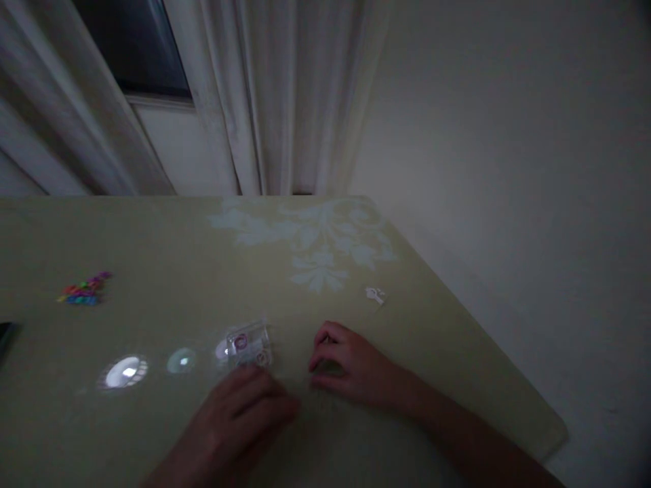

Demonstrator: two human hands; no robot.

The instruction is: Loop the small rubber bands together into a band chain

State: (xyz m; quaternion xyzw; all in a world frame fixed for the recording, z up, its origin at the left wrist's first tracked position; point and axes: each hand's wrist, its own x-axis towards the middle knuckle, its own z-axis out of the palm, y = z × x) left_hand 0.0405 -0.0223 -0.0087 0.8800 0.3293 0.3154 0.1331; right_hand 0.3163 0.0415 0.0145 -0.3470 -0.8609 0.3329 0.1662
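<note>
My left hand (pixel 244 413) is at the lower middle of the head view, its fingers bent and pressed together, slightly smeared. Its fingertips are hidden, so what they hold, if anything, does not show. Just beyond it lies a clear plastic packet (pixel 251 342) with small round reddish marks. To the right, my right hand (pixel 350 369) rests low over the table, fingers curled and thumb and forefinger nearly meeting in a pinch. Anything between those tips is too small to make out. Past the right hand lies a small white cut-out piece (pixel 375 295).
A small heap of multicoloured pieces (pixel 85 290) lies at the left of the glossy table (pixel 163 251). A dark object (pixel 6 335) is cut off at the left edge. Light reflections shine on the tabletop. Curtains (pixel 274 102) and a wall (pixel 508 169) stand behind and right.
</note>
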